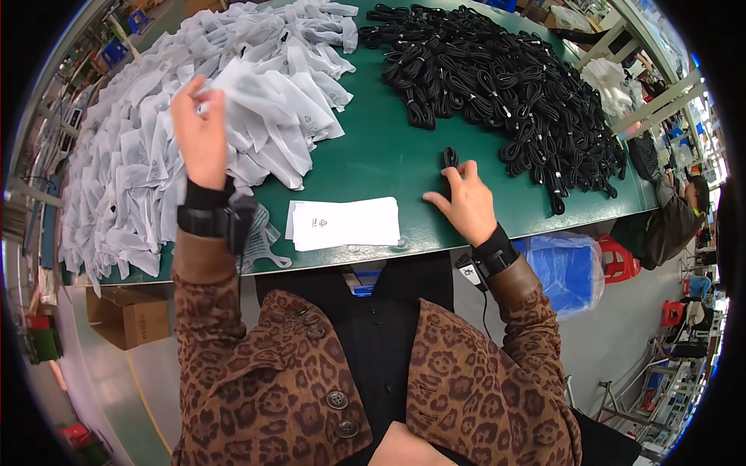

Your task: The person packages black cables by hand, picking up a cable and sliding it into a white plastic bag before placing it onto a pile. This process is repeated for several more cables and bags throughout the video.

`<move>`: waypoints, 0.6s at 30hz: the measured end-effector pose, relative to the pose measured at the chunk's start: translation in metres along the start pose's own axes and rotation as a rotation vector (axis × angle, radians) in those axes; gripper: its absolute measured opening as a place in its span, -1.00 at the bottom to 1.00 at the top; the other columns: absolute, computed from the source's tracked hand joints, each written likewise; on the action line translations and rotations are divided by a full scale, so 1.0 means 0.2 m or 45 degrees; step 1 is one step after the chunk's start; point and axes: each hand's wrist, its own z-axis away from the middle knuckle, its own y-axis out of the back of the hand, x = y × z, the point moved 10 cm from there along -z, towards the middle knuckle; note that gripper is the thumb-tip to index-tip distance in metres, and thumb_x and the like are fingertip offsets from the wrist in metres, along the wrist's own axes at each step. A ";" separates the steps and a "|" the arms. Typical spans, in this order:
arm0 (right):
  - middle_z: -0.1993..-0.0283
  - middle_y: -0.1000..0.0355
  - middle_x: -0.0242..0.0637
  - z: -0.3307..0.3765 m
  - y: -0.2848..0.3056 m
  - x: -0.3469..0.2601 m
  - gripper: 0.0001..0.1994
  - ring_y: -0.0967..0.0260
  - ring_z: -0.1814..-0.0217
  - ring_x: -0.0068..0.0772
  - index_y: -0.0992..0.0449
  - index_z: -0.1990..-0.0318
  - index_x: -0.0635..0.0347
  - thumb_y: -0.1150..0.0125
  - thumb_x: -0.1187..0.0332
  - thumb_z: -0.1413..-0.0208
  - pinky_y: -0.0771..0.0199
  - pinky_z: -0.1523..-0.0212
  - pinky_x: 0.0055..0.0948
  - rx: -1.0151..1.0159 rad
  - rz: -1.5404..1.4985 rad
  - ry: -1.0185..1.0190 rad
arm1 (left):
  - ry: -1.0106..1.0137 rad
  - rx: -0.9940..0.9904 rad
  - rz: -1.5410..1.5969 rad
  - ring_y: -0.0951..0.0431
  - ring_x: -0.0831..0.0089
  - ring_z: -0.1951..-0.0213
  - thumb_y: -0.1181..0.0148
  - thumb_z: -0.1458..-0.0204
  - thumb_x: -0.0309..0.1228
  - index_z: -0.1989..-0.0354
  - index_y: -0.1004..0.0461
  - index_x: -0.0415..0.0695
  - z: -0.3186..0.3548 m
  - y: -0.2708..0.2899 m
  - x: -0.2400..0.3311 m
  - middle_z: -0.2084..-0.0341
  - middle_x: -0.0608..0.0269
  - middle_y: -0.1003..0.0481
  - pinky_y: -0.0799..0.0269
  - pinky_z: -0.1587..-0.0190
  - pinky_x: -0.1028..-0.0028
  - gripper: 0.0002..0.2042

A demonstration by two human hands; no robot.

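My left hand [200,133] is raised over a large heap of whitish translucent plastic bags [140,159], fingers apart and slightly blurred. Right beside its fingertips is a motion-smeared bag [252,92]. A coiled black cable [450,158] is at the fingertips of my right hand [468,203], which grips it with the thumb stretched out to the left. Between my hands, near the table's front edge, lies a stack of flat white bags [350,224] with a small printed mark.
Many coiled black cables [466,70] are heaped at the back right of the green table [369,159]. A blue bin with a clear liner [563,272] and a red stool [618,259] stand beyond the front edge at right. A cardboard box [128,317] sits low on the left.
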 end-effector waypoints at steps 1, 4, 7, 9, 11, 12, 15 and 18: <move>0.10 -0.35 -0.05 0.02 -0.07 0.04 -0.64 -0.44 0.21 0.05 -0.43 -0.01 0.23 -0.32 0.38 -0.06 -0.52 0.24 -0.17 -0.094 0.038 -0.024 | -0.084 0.020 -0.136 -0.48 0.51 0.20 -0.16 -0.22 -0.37 0.02 -0.49 -0.19 0.07 -0.04 0.08 0.17 0.27 -0.47 -0.39 0.20 0.53 -0.77; 0.12 -0.38 -0.03 0.04 -0.08 0.10 -0.66 -0.44 0.20 0.07 -0.43 0.01 0.23 -0.31 0.41 -0.05 -0.51 0.24 -0.14 -0.028 0.003 -0.073 | 0.013 -0.584 0.052 -0.50 0.41 0.19 -0.22 -0.06 -0.52 0.10 -0.49 -0.15 0.45 -0.42 0.17 0.14 0.20 -0.47 -0.44 0.17 0.43 -0.78; 0.12 -0.41 -0.01 0.07 -0.07 0.11 -0.68 -0.45 0.18 0.09 -0.43 0.02 0.24 -0.28 0.45 -0.06 -0.51 0.22 -0.14 0.027 -0.064 -0.064 | -0.166 -0.947 0.059 -0.51 0.34 0.21 -0.28 -0.02 -0.52 0.17 -0.51 -0.14 0.84 -0.66 0.19 0.25 0.19 -0.44 -0.45 0.24 0.46 -0.81; 0.10 -0.44 0.02 0.10 -0.04 0.09 -0.69 -0.45 0.15 0.11 -0.43 0.01 0.26 -0.25 0.48 -0.07 -0.51 0.18 -0.17 0.091 -0.161 -0.024 | -0.153 -0.973 0.068 -0.51 0.27 0.23 -0.30 0.00 -0.50 0.23 -0.50 -0.15 0.98 -0.73 0.22 0.27 0.18 -0.42 -0.45 0.23 0.41 -0.83; 0.08 -0.45 0.01 0.13 -0.07 0.10 -0.68 -0.45 0.14 0.11 -0.43 -0.02 0.27 -0.23 0.49 -0.08 -0.51 0.16 -0.19 0.029 -0.260 -0.071 | -0.149 -1.008 0.080 -0.50 0.20 0.25 -0.32 0.01 -0.48 0.28 -0.50 -0.16 1.06 -0.77 0.26 0.30 0.18 -0.39 -0.45 0.22 0.36 -0.85; 0.06 -0.46 0.01 0.15 -0.09 0.10 -0.66 -0.45 0.13 0.11 -0.42 -0.05 0.27 -0.22 0.50 -0.09 -0.50 0.14 -0.21 -0.030 -0.363 -0.117 | -0.172 -1.010 0.015 -0.50 0.18 0.25 -0.32 0.01 -0.47 0.30 -0.49 -0.17 1.08 -0.79 0.27 0.31 0.18 -0.39 -0.44 0.22 0.33 -0.85; 0.03 -0.46 -0.02 0.19 -0.10 0.05 -0.63 -0.45 0.13 0.10 -0.42 -0.11 0.28 -0.20 0.52 -0.11 -0.48 0.12 -0.24 -0.066 -0.538 -0.138 | -0.223 -1.017 -0.115 -0.49 0.13 0.26 -0.33 0.02 -0.45 0.35 -0.48 -0.18 1.11 -0.81 0.27 0.35 0.17 -0.38 -0.43 0.21 0.28 -0.85; 0.02 -0.46 -0.05 0.20 -0.04 -0.05 -0.58 -0.45 0.15 0.07 -0.40 -0.17 0.27 -0.18 0.55 -0.13 -0.47 0.10 -0.28 -0.022 -0.684 -0.074 | -0.191 -1.032 -0.127 -0.48 0.13 0.29 -0.33 0.02 -0.45 0.39 -0.46 -0.19 1.11 -0.83 0.23 0.40 0.18 -0.39 -0.42 0.25 0.25 -0.85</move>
